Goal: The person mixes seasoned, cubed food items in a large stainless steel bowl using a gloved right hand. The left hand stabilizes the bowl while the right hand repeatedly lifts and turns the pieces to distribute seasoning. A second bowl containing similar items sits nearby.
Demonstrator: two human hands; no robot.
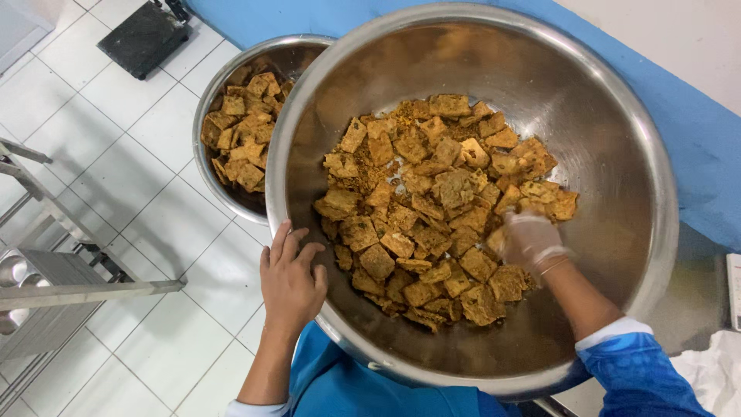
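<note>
A large steel bowl [617, 123] fills the middle of the head view, holding several square, brown, seasoned fried chips [432, 208]. My left hand [291, 274], bare, grips the bowl's near-left rim with fingers over the outside. My right hand [526, 241], in a thin clear glove, reaches down into the chips at the right side of the pile, fingers bent among the pieces. Whether it clasps any is hidden by blur.
A second, smaller steel bowl [212, 166] with more chips sits behind and to the left, partly under the big one. A metal rack [54, 286] stands at left over the white tiled floor. A blue surface [695, 131] runs along the right, with a dark scale [147, 35] at top left.
</note>
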